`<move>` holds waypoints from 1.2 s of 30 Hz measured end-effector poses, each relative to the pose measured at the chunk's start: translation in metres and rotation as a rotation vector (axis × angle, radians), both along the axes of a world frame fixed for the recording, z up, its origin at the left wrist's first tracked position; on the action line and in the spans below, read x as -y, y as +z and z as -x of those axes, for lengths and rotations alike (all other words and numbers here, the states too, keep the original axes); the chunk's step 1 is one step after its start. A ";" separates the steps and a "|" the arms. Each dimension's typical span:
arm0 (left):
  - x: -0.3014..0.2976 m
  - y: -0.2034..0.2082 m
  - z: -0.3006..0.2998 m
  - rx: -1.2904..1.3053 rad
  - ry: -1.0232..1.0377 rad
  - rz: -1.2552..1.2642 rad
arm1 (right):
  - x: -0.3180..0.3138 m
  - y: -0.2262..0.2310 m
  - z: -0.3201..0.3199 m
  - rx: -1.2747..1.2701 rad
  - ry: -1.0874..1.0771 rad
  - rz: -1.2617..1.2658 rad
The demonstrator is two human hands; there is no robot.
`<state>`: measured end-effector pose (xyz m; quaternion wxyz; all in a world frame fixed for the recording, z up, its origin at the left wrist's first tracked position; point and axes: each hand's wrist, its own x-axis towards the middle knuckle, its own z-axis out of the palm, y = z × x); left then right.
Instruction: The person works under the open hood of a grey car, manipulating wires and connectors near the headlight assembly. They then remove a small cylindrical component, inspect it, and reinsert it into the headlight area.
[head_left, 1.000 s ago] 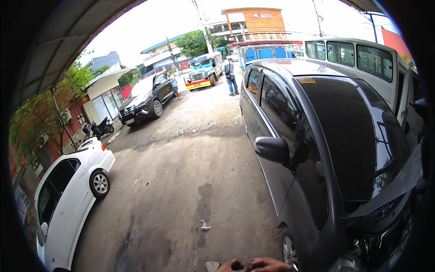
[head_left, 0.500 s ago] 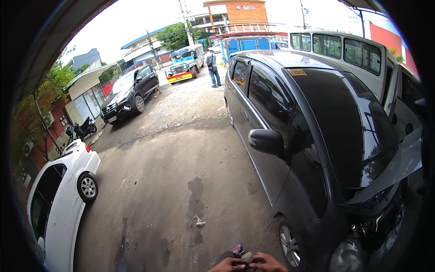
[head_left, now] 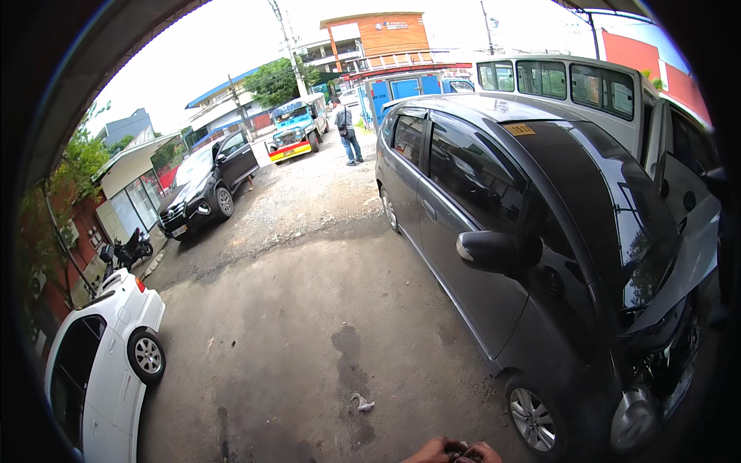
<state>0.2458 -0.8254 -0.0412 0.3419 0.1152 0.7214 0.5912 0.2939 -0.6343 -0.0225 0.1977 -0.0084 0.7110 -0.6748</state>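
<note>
At the bottom edge of the head view, my left hand (head_left: 431,451) and my right hand (head_left: 485,454) are close together with fingers curled inward. Something small and dark shows between the fingertips, too little of it to name. The lower parts of both hands are cut off by the frame. To the right of them stands a dark grey car (head_left: 471,231) with its front wheel (head_left: 532,417) nearest my right hand. Its hood (head_left: 670,287) is raised and its headlight (head_left: 635,420) bulges at the front corner.
A white car (head_left: 108,363) is parked at the left, with a motorcycle (head_left: 127,251) beyond. Farther off are a black SUV (head_left: 202,184) with a door open, a colourful jeepney (head_left: 292,131) and a standing person (head_left: 346,135). A white van (head_left: 567,86) is behind the grey car. Crumpled litter (head_left: 362,403) lies on the ground.
My view has moved forward and turned slightly right. Both hands now sit lower and farther right in the picture, still together. The sandalled foot behind them has left the view.
</note>
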 end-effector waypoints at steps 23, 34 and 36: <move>0.107 0.000 0.010 0.171 -0.092 -0.002 | 0.056 0.026 0.001 0.139 -0.020 0.082; -0.042 0.006 -0.019 0.261 -0.355 -0.408 | -0.053 0.042 -0.082 -0.119 -0.261 -0.127; -0.089 0.010 -0.038 0.128 -0.392 -0.313 | -0.088 0.036 -0.115 -0.175 -0.333 -0.236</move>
